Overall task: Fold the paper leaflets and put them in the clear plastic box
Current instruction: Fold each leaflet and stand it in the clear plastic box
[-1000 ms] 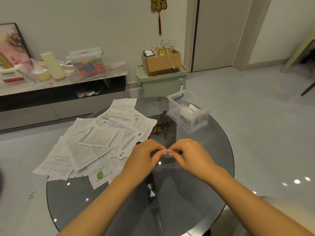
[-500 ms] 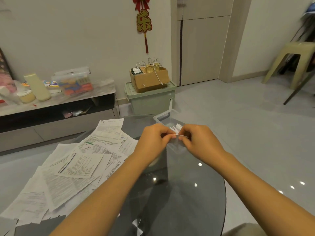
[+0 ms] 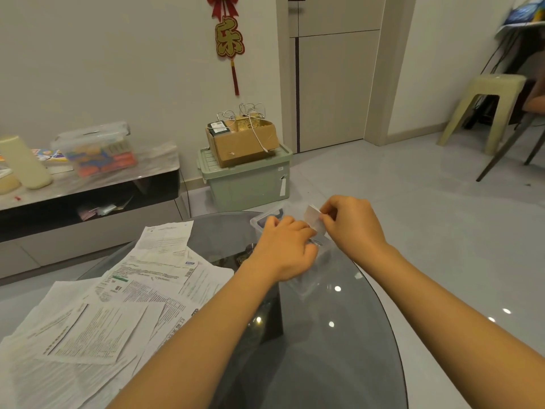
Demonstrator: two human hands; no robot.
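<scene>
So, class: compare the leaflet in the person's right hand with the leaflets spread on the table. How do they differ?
The held leaflet is folded into a small packet; the spread leaflets lie unfolded as large sheets. The held leaflet is pinched in the right hand above the clear plastic box; the spread leaflets lie flat and overlapping on the glass table. Both are white paper.

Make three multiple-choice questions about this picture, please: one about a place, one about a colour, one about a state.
1. Where do the unfolded leaflets lie?
A. on the floor
B. on the glass table, left of the arms
C. on the stool

2. What colour is the lidded storage bin by the wall?
A. pale green
B. red
C. black

3. What does the right hand do?
A. rests flat
B. points
C. pinches a folded leaflet

Answers: 1 B, papers spread on the tabletop; 2 A, bin under the cardboard box; 3 C, fingertips grip the white paper above the clear plastic box.
</scene>
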